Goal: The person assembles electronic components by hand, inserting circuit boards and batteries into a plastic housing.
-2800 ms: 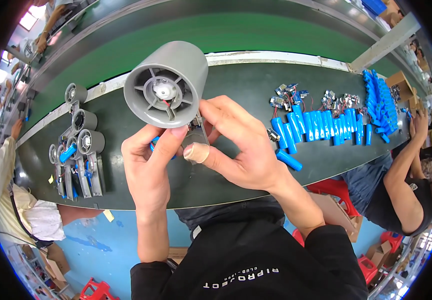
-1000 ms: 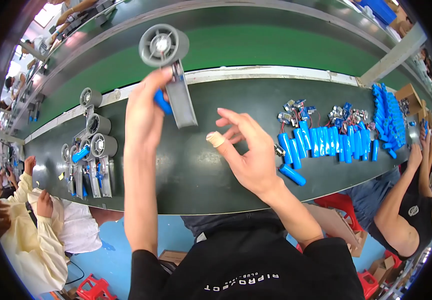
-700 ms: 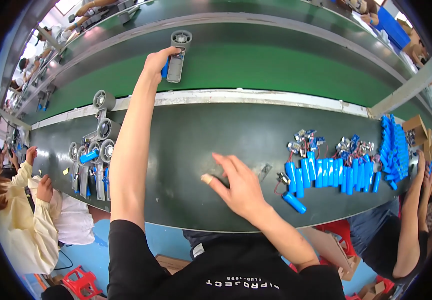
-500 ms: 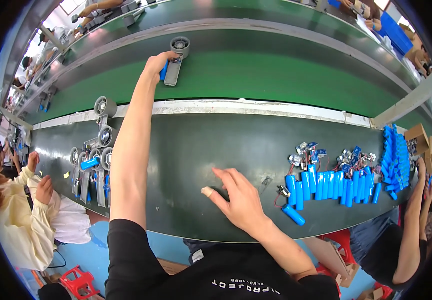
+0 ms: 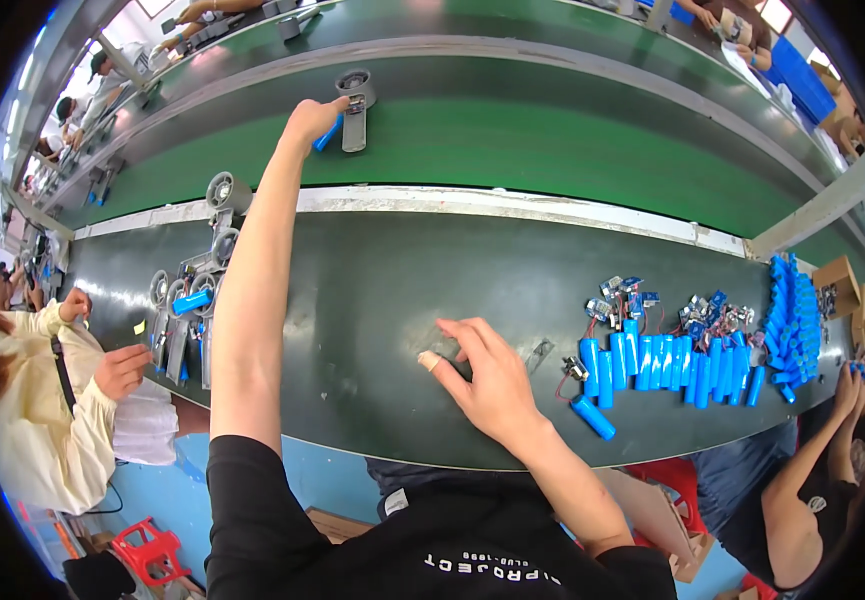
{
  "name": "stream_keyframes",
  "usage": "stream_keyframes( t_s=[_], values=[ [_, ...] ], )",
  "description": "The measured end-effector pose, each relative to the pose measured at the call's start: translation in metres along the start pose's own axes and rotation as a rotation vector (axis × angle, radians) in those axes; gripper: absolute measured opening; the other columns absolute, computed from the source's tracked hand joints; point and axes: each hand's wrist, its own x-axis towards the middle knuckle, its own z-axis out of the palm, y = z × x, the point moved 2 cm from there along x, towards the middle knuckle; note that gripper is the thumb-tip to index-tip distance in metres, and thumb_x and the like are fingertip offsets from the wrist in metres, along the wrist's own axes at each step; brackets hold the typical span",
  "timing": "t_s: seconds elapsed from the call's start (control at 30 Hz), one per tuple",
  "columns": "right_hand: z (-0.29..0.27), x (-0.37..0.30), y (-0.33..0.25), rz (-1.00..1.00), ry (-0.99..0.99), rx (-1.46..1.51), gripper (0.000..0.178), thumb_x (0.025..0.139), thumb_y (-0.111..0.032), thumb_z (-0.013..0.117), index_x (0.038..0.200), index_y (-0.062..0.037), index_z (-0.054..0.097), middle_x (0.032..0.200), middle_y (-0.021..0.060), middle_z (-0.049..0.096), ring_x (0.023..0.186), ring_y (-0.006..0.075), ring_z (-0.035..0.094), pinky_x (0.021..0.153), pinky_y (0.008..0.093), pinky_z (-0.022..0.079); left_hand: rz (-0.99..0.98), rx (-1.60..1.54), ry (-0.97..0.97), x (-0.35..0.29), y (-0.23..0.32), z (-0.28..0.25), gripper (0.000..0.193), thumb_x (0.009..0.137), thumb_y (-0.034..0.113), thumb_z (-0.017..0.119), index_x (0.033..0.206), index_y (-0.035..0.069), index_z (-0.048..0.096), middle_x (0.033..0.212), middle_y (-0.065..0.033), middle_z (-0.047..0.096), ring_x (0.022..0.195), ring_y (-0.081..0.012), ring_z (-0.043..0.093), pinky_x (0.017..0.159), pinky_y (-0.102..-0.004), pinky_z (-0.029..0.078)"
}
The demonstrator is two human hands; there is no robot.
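At the far side, my left arm stretches over the green belt [image 5: 512, 135]. My left hand [image 5: 314, 122] has its fingers closed at the neck of a grey handheld fan [image 5: 354, 125], which has a round head and an open handle. A blue cylindrical battery [image 5: 329, 133] sticks out beside that handle, below my fingers. My right hand [image 5: 487, 385] is over the dark worktable [image 5: 372, 300], fingers apart and holding nothing; a pale wrap covers its thumb tip. Right of it stretches a row of blue batteries [image 5: 664, 362] with small wired circuit boards [image 5: 620, 300].
Several grey fan housings [image 5: 177, 325] are grouped left of my left arm, one blue battery [image 5: 192, 302] on top. A co-worker in cream [image 5: 62, 400] sits at the left, another [image 5: 802, 500] at the right. A metal post [image 5: 820, 205] rises at the right near a cardboard box [image 5: 837, 280].
The battery beside the fan now slants farther out from the handle. My left hand and the fan have shifted slightly left along the belt. My right hand stays open over the table.
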Motion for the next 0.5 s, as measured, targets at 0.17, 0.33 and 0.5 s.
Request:
stream_keyframes(
  t_s=[0.17,0.33,0.5],
  values=[
    [-0.001,0.001,-0.003,0.063,-0.027,0.082,0.037,0.084,-0.021,0.072,0.114,-0.0017,0.060,0.099,0.0100,0.061,0.071,0.0195,0.060,0.065,0.0313,0.049,0.106,-0.053,0.016,-0.051,-0.002,-0.067,0.059,0.085,0.043,0.064,0.115,-0.008,0.063,0.112,-0.0246,0.065,0.105,-0.0298,0.063,0.092,-0.0354,0.046],
    [0.000,0.000,-0.004,0.049,-0.001,0.058,0.034,0.081,-0.015,0.072,0.110,-0.0011,0.062,0.097,0.0092,0.062,0.070,0.0174,0.056,0.065,0.0301,0.048,0.357,0.126,0.016,-0.135,-0.030,-0.146,0.042,0.081,0.037,0.070,0.101,0.000,0.070,0.093,-0.0161,0.070,0.090,-0.0235,0.066,0.082,-0.0345,0.049],
    [0.003,-0.001,-0.007,0.040,-0.013,0.027,0.033,0.081,-0.015,0.072,0.109,-0.0019,0.063,0.097,0.0081,0.062,0.069,0.0161,0.055,0.064,0.0293,0.048,0.300,0.444,-0.212,-0.222,-0.075,-0.170,0.046,0.069,0.035,0.079,0.096,-0.001,0.069,0.082,-0.0150,0.065,0.081,-0.0266,0.062,0.076,-0.0370,0.049]
  ],
)
